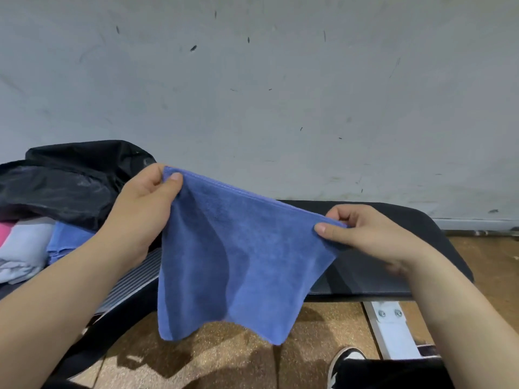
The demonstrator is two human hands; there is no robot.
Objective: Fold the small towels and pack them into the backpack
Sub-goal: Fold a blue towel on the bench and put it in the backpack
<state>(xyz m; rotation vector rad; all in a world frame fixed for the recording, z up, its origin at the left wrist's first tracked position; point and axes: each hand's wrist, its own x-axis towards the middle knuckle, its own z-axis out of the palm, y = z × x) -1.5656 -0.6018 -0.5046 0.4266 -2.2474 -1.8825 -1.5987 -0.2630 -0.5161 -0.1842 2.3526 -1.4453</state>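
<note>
A blue towel (236,262) hangs spread in the air in front of me, above the black padded bench (393,273). My left hand (143,209) pinches its upper left corner and my right hand (370,234) pinches its upper right corner. The towel's lower edge hangs loose over the floor. The black backpack (64,183) lies on the bench at the left, behind my left hand. Beside it lie a folded blue towel (67,240), a pale blue towel (25,248) and a pink towel (5,231).
A grey scuffed wall (280,80) stands right behind the bench. A ribbed grey strip (132,282) shows under my left forearm. The bench's white metal leg (390,327) stands on the brown cork-like floor (224,360). My shoe (345,363) is at the bottom right.
</note>
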